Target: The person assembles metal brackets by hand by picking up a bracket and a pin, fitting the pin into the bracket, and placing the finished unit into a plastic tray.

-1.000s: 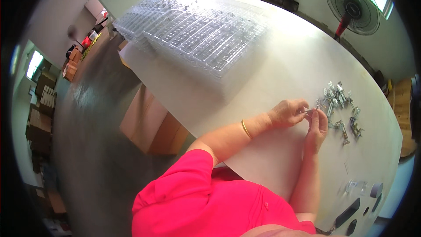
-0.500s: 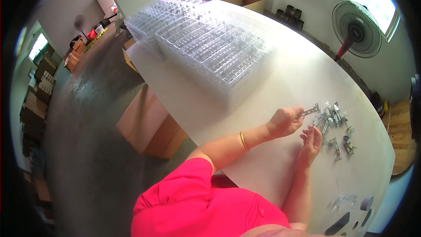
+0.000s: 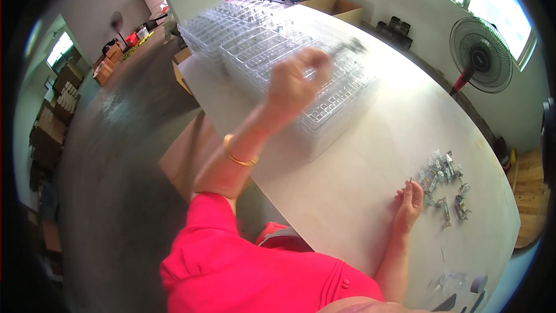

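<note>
My left hand (image 3: 298, 78), with a gold bangle on its wrist, is raised over the clear plastic trays (image 3: 339, 101) and smeared by motion. Its fingers are closed on a perforated metal bracket (image 3: 350, 46), a dark blur beyond the fingertips. On the table my right hand (image 3: 409, 204) rests beside a loose pile of small metal brackets (image 3: 441, 171). The thumb and forefinger of that hand are pinched together, and a tiny thin tip shows above them, too small to name.
The trays stand in stacks on the pale table (image 3: 376, 139). Near the table's right front lie a clear bottle (image 3: 454, 280) and a dark flat object (image 3: 446, 303). A cardboard box (image 3: 191, 148) is on the floor at left; a standing fan (image 3: 480, 55) is beyond the right edge.
My left hand has gone from the bracket pile up and left over the trays, carrying the metal bracket. The right hand stays beside the pile, and the view has shifted slightly.
</note>
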Demonstrator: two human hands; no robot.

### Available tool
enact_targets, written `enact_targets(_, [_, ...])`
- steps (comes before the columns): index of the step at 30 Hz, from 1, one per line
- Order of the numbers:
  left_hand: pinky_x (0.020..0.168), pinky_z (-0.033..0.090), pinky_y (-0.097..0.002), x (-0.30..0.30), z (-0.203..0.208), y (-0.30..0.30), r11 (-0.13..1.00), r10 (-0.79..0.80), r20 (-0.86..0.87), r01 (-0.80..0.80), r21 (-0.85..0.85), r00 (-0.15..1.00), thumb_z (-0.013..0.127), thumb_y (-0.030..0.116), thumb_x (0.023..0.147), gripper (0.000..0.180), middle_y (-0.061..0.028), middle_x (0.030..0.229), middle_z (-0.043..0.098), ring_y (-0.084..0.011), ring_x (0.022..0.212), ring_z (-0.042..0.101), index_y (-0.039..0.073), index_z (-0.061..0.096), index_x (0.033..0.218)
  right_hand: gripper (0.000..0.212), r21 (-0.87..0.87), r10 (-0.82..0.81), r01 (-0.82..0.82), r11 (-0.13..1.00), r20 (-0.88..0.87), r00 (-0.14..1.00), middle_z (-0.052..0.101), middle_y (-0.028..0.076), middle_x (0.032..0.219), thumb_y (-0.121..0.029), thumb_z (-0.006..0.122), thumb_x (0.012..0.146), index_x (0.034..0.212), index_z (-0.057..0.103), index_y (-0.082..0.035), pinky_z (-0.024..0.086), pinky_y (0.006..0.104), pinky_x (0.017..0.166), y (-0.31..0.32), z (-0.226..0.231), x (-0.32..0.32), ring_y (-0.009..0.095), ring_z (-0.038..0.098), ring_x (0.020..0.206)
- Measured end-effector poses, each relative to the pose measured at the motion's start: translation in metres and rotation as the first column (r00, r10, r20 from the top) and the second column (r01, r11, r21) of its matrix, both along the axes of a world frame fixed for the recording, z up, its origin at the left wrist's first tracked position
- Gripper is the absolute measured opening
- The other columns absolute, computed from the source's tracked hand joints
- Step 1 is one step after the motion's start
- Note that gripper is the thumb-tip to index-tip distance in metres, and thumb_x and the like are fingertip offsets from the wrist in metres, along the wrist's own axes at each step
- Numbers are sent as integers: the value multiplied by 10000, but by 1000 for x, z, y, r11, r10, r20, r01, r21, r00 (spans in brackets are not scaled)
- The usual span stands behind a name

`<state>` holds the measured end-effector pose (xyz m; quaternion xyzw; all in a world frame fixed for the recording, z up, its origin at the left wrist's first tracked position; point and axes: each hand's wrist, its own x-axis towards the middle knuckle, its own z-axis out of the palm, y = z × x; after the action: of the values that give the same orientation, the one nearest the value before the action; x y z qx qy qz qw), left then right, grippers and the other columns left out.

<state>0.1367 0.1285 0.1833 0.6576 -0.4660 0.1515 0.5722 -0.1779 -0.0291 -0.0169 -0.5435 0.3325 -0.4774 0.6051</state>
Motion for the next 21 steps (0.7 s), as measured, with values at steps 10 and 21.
enact_targets(10, [705, 554, -319, 194, 14, 62, 867, 391, 118, -409, 285, 913, 682, 202, 826, 210, -136, 806, 743, -206, 726, 720, 19, 752, 899, 102, -34, 35, -37, 999, -52, 998, 639, -2, 965, -111, 610, 994, 1076, 637, -56, 487, 222, 660, -4, -13, -4, 69, 586, 760])
enact_targets(21, [827, 556, -421, 263, -3, 38, 556, 422, 354, -547, 626, 835, 643, 222, 734, 238, -216, 892, 721, -358, 870, 709, 52, 763, 850, 99, -51, 41, -46, 998, -92, 995, 644, -19, 964, -97, 612, 991, 1085, 635, -75, 481, 211, 676, 0, -11, -4, 54, 572, 756])
